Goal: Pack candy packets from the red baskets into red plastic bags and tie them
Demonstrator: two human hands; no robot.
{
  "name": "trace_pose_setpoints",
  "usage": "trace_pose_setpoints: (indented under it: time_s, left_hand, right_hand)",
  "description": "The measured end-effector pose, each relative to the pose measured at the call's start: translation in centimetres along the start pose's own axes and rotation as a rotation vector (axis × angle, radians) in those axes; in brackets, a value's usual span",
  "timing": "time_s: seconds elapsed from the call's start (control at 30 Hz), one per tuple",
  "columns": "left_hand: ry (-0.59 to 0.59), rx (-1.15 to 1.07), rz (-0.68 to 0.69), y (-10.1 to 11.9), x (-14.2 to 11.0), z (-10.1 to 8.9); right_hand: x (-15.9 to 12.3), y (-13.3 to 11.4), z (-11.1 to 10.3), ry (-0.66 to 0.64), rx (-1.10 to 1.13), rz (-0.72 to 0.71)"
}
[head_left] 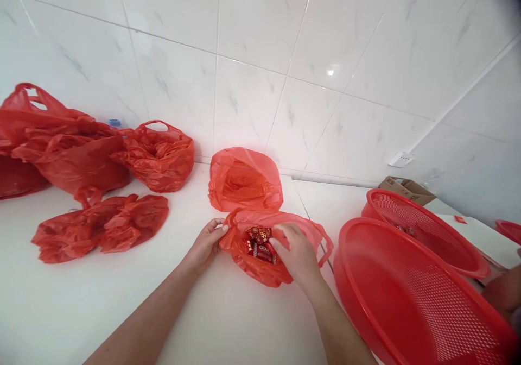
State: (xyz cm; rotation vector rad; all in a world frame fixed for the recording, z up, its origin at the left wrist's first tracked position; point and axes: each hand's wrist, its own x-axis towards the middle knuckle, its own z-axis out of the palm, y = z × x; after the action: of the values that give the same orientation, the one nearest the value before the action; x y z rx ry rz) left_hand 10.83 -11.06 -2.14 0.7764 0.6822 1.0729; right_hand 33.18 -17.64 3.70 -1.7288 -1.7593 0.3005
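Note:
An open red plastic bag (260, 275) sits on the white table before me, with several dark red printed packets (260, 236) inside. My left hand (207, 244) pinches the bag's left rim between thumb and fingers. Reaching over the right side into the bag's mouth, my right hand (298, 253) has its fingers closed at a small red packet (272, 247), partly hidden by the fingers. Just behind stands a second open red bag (246, 183), its sides folded outward.
Several filled red bags (81, 161) line the wall at left, with crumpled red bags (101, 226) in front. Two red mesh baskets (391, 289) stand close on the right. Beyond them are a cardboard box (411, 190) and another person's arm (504, 294) at the right edge.

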Motion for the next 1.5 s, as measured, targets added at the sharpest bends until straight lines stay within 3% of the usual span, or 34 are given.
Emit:
trace_pose_setpoints:
  time_s: [0.13,0.27,0.53,0.77,0.9,1.13,1.27,1.5]
  left_hand:
    - [-0.011,-0.001,0.004,0.0,0.3,-0.5]
    - [-0.022,0.021,0.003,-0.1,0.5,-0.7]
    - [-0.008,0.014,-0.021,0.5,0.1,-0.1]
    - [-0.020,0.005,-0.030,0.5,0.3,-0.3]
    - [-0.035,0.002,-0.038,0.5,0.6,-0.4]
    - [-0.102,-0.017,-0.081,1.1,1.9,-1.0]
    - [-0.170,-0.022,-0.104,1.1,2.4,-1.4]
    - [-0.154,-0.028,-0.161,1.0,2.9,-1.7]
  right_hand:
    - [0.6,1.1,-0.2,0.088,-0.113,0.075]
    - [1.1,2.5,1.1,-0.018,-0.122,0.142]
    - [2.1,3.2,5.3,-0.030,0.058,0.009]
    - [-0.4,1.4,3.9,0.134,0.142,-0.054]
    - [-0.7,1.5,3.5,0.160,0.208,-0.059]
    - [2.8,3.0,5.0,0.061,0.103,0.039]
    - [3.2,3.8,5.4,0.012,0.144,0.052]
    - [3.5,4.0,5.7,-0.137,0.121,0.065]
